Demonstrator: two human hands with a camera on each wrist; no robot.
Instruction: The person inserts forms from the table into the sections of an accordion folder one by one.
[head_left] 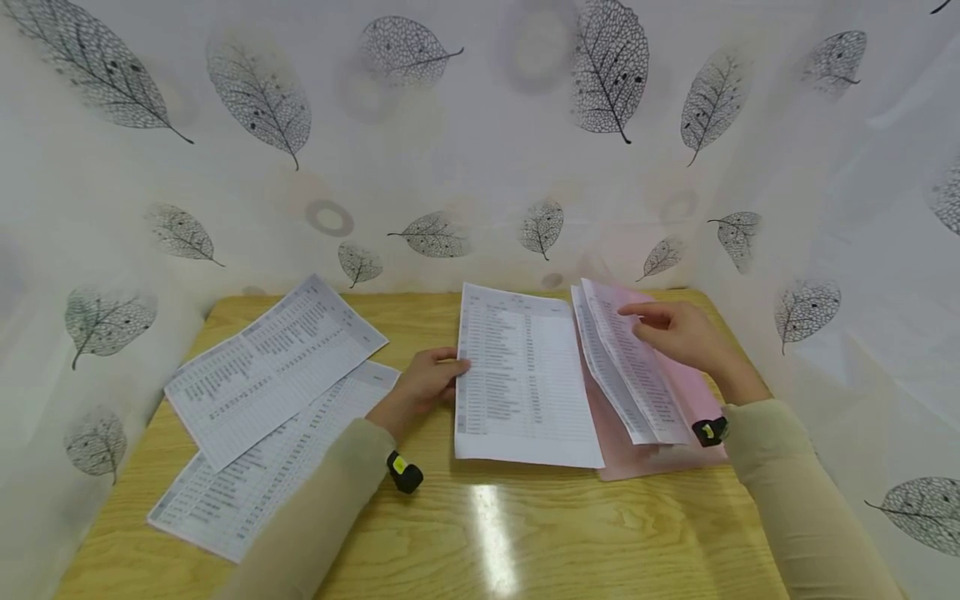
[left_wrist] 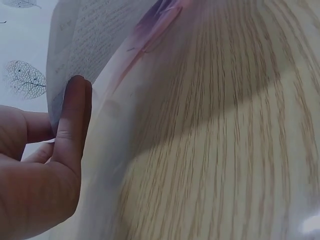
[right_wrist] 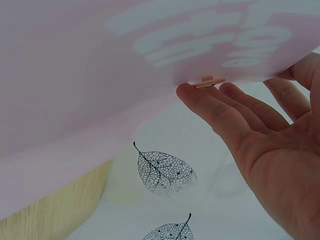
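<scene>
My left hand pinches the left edge of a printed list sheet, thumb on one face and fingers behind. In the left wrist view, that sheet rises tilted off the wood. At the right, my right hand holds a pink plastic folder open; printed sheets stand fanned inside it. From the right wrist, the folder shows pale lettering and a small snap button. Fingertips touch its underside beside the button, while the thumb side is partly hidden by the folder.
Two printed sheets overlap at an angle on the left of the wooden table. A white leaf-patterned curtain encloses the table at the back and sides.
</scene>
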